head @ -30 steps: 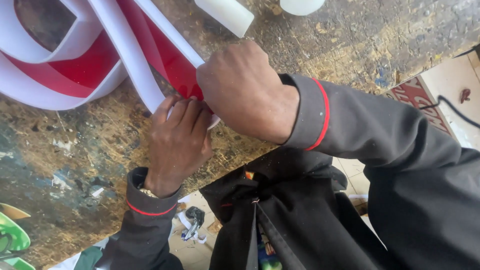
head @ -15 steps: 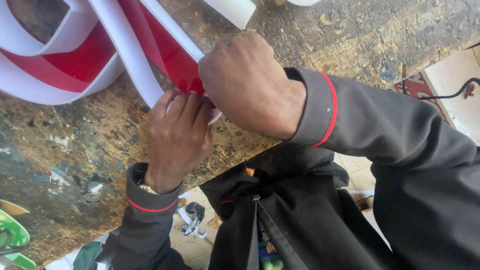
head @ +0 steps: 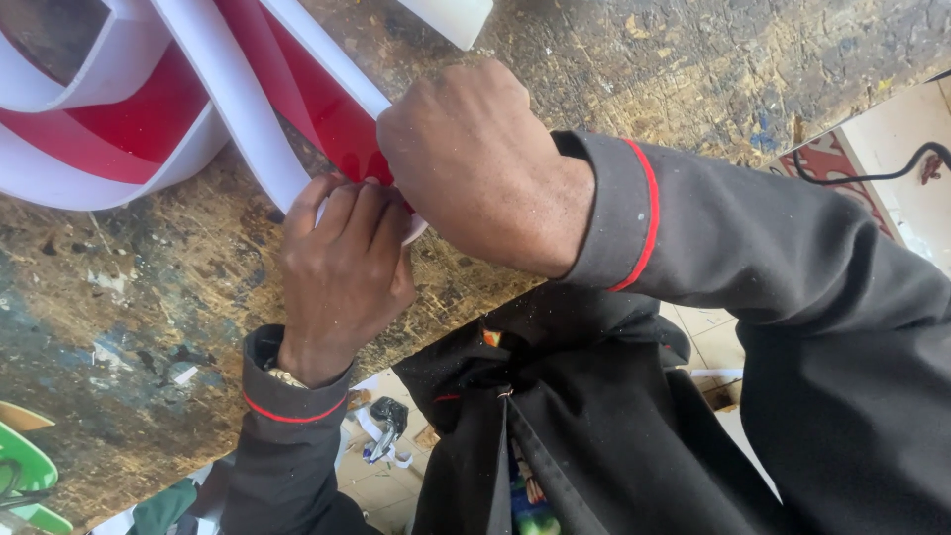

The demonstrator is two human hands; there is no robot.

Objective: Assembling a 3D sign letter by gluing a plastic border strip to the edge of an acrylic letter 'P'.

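Right under both hands' fingers (head: 347, 213), sign letter's tip (head: 342, 149).

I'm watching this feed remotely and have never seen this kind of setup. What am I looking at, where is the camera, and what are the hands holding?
There is no machine here: a person works with two bare hands, and the one camera sits on that person's head, looking down. That is why you see dark sleeves with red trim and a dark jacket at the bottom.

The surface is a rough, paint-stained workbench. On it lies a sign piece with a red face and raised white edging. A white block lies at the top edge.

The left hand curls its fingers over the end of the white strip. The right hand is closed in a fist over the same end, so what it grips is hidden. Both hands press at the point where the white strips meet.
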